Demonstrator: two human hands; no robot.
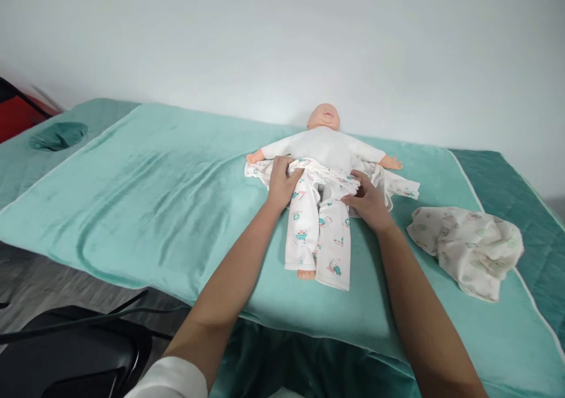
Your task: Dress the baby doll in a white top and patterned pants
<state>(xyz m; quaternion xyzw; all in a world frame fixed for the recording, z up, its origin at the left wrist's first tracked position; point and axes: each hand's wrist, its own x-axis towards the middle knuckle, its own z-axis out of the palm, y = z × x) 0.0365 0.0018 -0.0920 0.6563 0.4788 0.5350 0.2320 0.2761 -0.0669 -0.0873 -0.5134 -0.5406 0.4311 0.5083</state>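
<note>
A baby doll (326,142) lies on its back on the teal-covered bed, head toward the wall and arms spread. Printed white pants (302,233) cover its legs, with one foot showing below a cuff. My left hand (283,180) grips the waist of the pants on the left side, thumb on top. On the opposite side my right hand (365,201) pinches the waist edge between thumb and fingers. A printed baby shirt (401,185) lies spread under the doll, its sleeves sticking out to both sides.
To the right rests a crumpled printed cloth (468,248). The bed (132,198) has a face hole (59,136) at its far left end and stands against a white wall (220,45). A black chair (75,351) is at the lower left, with a dark cable across it.
</note>
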